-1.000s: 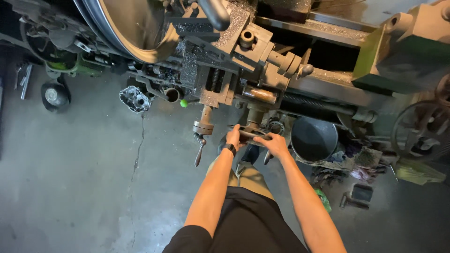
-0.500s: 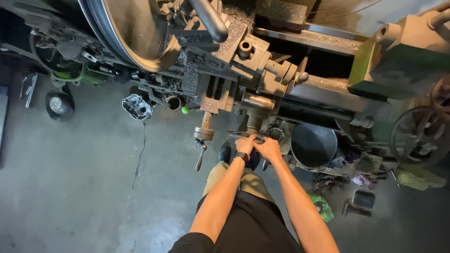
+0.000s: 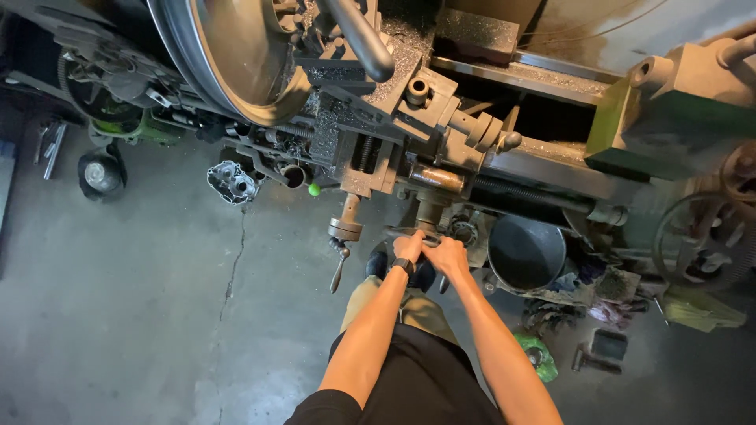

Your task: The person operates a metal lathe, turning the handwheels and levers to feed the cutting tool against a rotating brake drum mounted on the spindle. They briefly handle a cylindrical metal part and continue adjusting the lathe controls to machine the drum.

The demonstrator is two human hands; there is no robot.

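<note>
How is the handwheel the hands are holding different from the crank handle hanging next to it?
The handwheel is gripped by both the left hand and the right hand; the crank handle has no hand on it. The handwheel lies mostly hidden under the hands, while the crank handle shows fully, pointing down toward the floor. Both are dark metal controls on the lathe front.

Beside my right hand (image 3: 449, 256) there's a black bucket (image 3: 526, 253), past my left hand (image 3: 409, 247) a little green knob (image 3: 314, 190), grey floor (image 3: 142, 299) under both.

Both arms reach forward, left hand (image 3: 409, 247) and right hand (image 3: 447, 255) side by side, fingers curled.
</note>
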